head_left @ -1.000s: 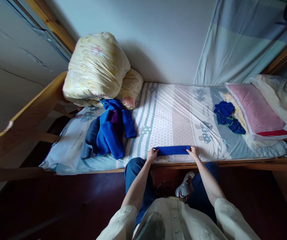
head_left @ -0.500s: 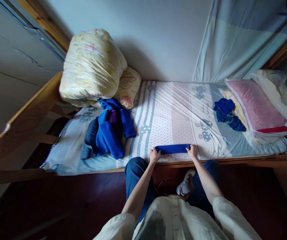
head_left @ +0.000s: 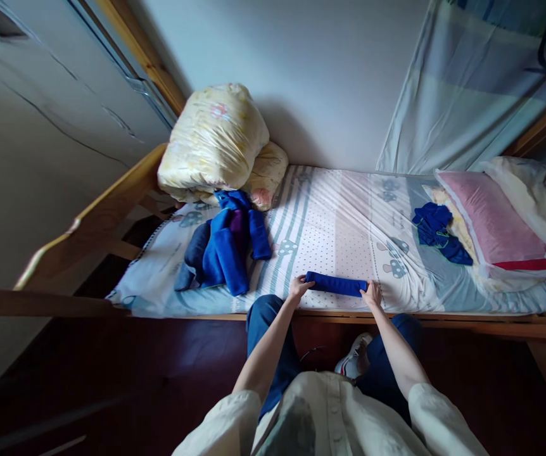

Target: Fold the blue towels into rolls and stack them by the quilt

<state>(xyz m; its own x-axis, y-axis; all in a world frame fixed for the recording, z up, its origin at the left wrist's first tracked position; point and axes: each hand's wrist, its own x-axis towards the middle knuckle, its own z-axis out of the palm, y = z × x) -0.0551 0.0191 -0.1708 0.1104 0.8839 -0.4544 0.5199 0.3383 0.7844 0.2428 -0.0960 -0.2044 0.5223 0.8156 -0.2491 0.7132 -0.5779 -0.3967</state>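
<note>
- A pale wall is standing behind everything, and a dark red floor is lying below.
- A wooden bed is running along the wall, and its sheet is showing stripes, dots and mushrooms.
- A thin curtain is hanging at the back on the right.
- A puffy yellow quilt is sitting at the left end, on top of more soft bedding.
- The person's legs, in blue trousers, are spreading apart at the bed's front edge.
- A pink pillow is leaning at the right end.
- A blue top is lying in front of the quilt, its sleeves folding over.
- A crumpled blue heap is resting just beside the pillow.
- A folded blue strip is stretching between the two hands, over the front edge of the bed and sloping a little.
- The left hand is pinching the strip's left end.
- The right hand is pinching its right end.
</note>
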